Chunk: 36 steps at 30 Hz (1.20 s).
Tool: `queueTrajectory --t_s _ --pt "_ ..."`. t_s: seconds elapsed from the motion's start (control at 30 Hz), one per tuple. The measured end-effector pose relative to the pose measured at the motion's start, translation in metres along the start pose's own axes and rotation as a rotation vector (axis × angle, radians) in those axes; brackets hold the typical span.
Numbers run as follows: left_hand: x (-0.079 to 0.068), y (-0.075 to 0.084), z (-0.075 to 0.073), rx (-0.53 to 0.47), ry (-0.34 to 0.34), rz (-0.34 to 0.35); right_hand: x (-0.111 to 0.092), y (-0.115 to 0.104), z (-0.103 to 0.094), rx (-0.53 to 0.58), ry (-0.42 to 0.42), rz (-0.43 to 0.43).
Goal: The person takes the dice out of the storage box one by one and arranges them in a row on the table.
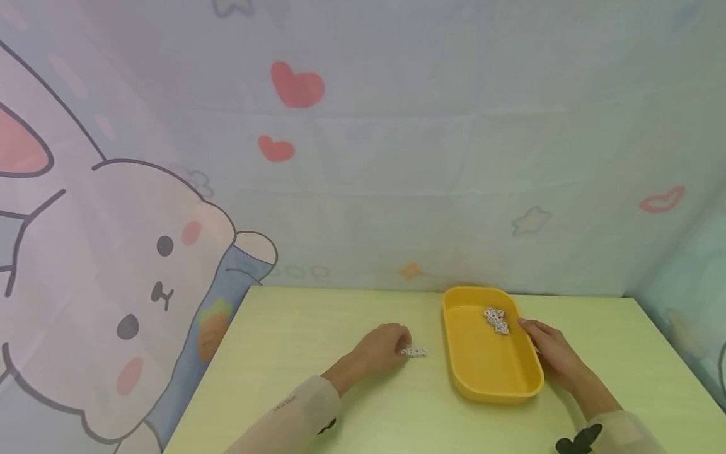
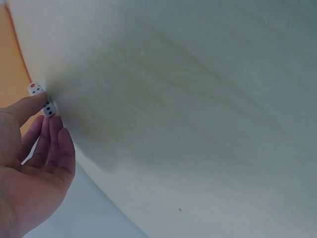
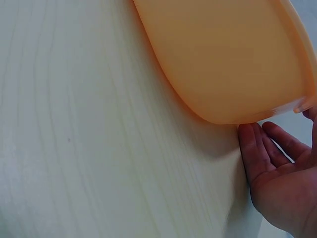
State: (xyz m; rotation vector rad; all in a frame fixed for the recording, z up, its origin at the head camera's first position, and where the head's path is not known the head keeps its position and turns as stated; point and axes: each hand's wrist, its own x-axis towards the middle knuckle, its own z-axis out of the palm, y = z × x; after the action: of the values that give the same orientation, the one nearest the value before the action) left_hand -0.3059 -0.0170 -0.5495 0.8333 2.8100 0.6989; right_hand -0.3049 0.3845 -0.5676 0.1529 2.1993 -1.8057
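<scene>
White dice (image 1: 416, 352) with dark and red pips sit in a short row at the fingertips of my left hand (image 1: 386, 347). The left wrist view shows the thumb and fingers pinching these dice (image 2: 49, 109), and the thumb covers part of them. To the right stands a yellow plastic tray (image 1: 482, 362), its far right part holding a small cluster of dice (image 1: 496, 320). My right hand (image 1: 556, 356) grips the tray's right side, thumb at the rim. From the right wrist, the fingers (image 3: 255, 148) show against the tray's outer wall.
The pale wooden table (image 1: 283, 353) lies under everything. Behind it hangs a cloth (image 1: 397, 189) printed with a rabbit, hearts and stars. The tray's far end is close to the table's back edge.
</scene>
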Motion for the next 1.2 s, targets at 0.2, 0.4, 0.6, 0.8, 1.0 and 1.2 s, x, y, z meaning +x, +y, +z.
queueTrajectory --t_s 0.2,0.4,0.6,0.8,1.0,1.2 --pt "0.003 -0.005 0.000 -0.034 -0.017 0.046 -0.002 -0.002 0.003 0.027 -0.002 -0.025" --pt "0.005 -0.008 0.003 -0.073 -0.007 0.077 -0.003 -0.002 0.003 0.041 0.001 -0.016" --pt "0.001 -0.009 0.012 -0.042 0.008 0.099 -0.009 0.001 0.005 0.038 0.016 0.009" --pt "0.002 -0.007 0.016 -0.032 0.057 0.122 -0.013 0.000 0.007 0.045 0.048 -0.009" --pt "-0.001 -0.004 0.015 -0.039 0.047 0.129 -0.018 0.002 0.008 0.067 0.052 -0.012" --pt "-0.001 -0.004 0.013 -0.064 0.040 0.125 -0.019 0.002 0.010 0.097 0.041 -0.024"
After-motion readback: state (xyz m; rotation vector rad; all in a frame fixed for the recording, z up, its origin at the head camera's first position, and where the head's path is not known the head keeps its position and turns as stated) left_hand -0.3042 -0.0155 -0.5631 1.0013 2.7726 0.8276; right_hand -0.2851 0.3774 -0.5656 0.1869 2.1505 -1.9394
